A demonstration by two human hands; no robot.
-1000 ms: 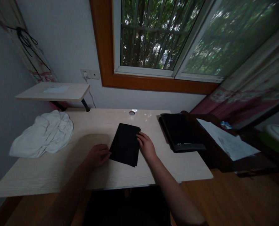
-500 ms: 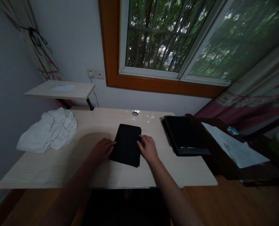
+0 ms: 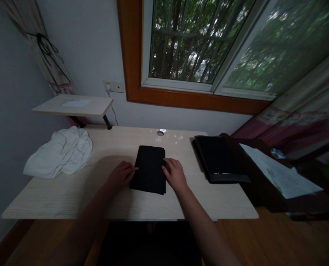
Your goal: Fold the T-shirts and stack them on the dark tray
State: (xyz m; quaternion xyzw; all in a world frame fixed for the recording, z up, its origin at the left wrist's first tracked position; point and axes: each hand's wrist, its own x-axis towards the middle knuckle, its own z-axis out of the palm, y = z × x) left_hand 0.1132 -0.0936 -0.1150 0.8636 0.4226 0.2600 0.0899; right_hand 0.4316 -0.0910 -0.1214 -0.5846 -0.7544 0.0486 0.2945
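A flat rectangle of folded black cloth (image 3: 149, 170) lies on the pale wooden desk (image 3: 159, 208), turned slightly. Thin layers show along its right side and lower right corner. At its left edge my left hand (image 3: 122, 173) grips it, fingertips on the border and the other fingers curled. My right hand (image 3: 175, 173) takes hold of the right edge, with thumb and forefinger apart on the rim. The undersides of the fingers are hidden.
Crumpled white cloth (image 3: 60, 153) lies at the desk's left, below a small raised shelf (image 3: 98, 105). To the right, a stack of black flat items (image 3: 217, 157) overhangs the desk edge. Beyond it, white paper (image 3: 278, 173) rests on a dark surface. A window (image 3: 192, 48) is behind.
The black cloth has turned slightly, its lower edge now more level. Both hands keep their places at its sides. The whole view has shifted a little.
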